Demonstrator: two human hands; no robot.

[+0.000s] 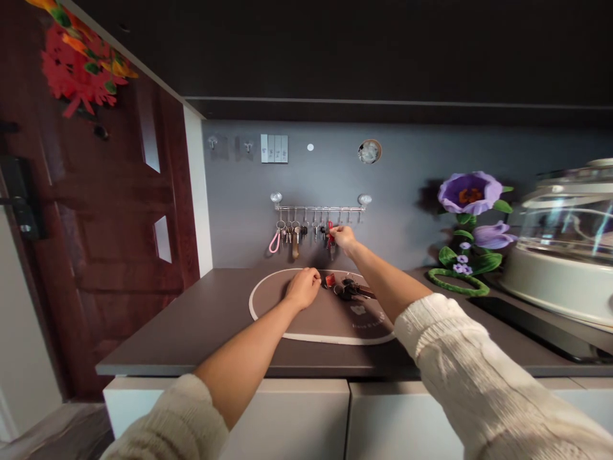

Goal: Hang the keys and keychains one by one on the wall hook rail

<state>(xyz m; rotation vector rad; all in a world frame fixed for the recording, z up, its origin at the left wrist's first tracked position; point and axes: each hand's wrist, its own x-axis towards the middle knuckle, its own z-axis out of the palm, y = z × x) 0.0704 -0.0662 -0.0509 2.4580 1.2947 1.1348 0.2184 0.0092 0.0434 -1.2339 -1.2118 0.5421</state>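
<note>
My right hand (pixel 345 238) is raised to a clear hook rail (pixel 320 209) on the grey wall, its fingers closed on a red-tagged key set (pixel 330 235) at one of the hooks. Several other key sets hang to the left, among them one with a pink loop (pixel 274 241) and one with a brown fob (pixel 295 246). My left hand (pixel 304 286) rests over the brown oval mat (pixel 306 326), fingers curled; whether anything is inside them is hidden. Right of it on the mat lie a small red item (pixel 330 280) and a pile of keys (pixel 352 289).
Purple fabric flowers (pixel 472 191) with a green ring base stand right of the mat. Beyond them are a black flat slab (pixel 531 329) and a white appliance with a clear cover (pixel 565 268). A dark shelf (pixel 383 57) overhangs the counter; a red-brown door (pixel 105 255) is at left.
</note>
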